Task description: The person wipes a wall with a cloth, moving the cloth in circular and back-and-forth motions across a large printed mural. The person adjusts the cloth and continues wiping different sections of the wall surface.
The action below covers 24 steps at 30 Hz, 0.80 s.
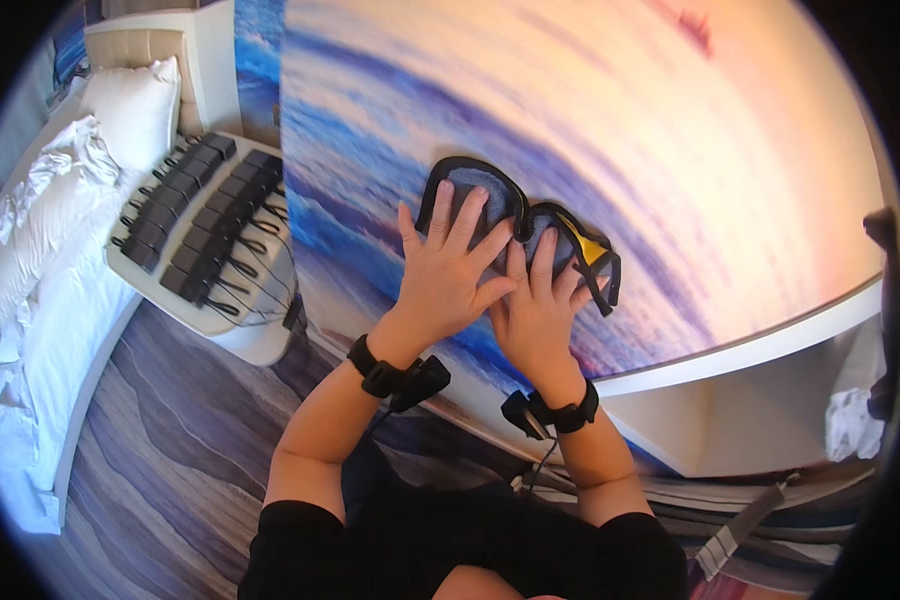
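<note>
A grey fabric article (487,184) with thick black edging lies on a broad surface printed with a seascape (405,127). Its outline forms two rounded lobes with a notch between them. At its right end a yellow patch (589,246) shows beside a black strap (598,289). My left hand (450,262) rests palm down on the larger lobe, fingers spread. My right hand (536,300) lies flat over the smaller lobe, its fingers apart and its thumb side close to my left thumb. Much of the fabric is hidden beneath both hands.
To the left, a pale stand (229,330) bears rows of black boxes (195,217) with looped cords. Beyond it is a bed with white bedding (37,300) and a pillow (135,105). Black devices (420,382) are strapped to both wrists. A white edge (750,360) borders the printed surface.
</note>
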Each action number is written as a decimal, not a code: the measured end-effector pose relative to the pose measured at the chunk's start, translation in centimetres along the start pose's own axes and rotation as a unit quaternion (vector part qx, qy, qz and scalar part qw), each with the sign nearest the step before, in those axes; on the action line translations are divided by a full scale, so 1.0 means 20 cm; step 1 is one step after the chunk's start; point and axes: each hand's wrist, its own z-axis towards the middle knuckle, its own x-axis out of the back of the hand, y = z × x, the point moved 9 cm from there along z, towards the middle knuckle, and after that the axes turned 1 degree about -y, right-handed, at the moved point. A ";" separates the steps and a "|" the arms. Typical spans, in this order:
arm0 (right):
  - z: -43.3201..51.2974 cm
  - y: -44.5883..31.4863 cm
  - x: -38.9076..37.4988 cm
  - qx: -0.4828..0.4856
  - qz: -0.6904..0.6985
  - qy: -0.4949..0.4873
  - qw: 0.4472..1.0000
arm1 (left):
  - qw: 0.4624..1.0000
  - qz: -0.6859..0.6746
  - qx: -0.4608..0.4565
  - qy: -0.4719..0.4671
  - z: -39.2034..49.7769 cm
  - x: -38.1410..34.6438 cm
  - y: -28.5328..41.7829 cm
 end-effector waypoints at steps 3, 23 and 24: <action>0.29 -0.04 0.22 0.019 -0.020 0.074 0.997 | 1.000 0.000 -0.006 0.019 0.24 0.20 -0.03; 0.71 -0.07 0.54 0.021 0.016 0.086 0.996 | 0.996 0.067 -0.004 -0.062 0.60 0.51 -0.05; 0.71 -0.08 0.52 0.020 0.013 0.074 0.997 | 0.993 0.074 0.004 -0.094 0.59 0.49 -0.06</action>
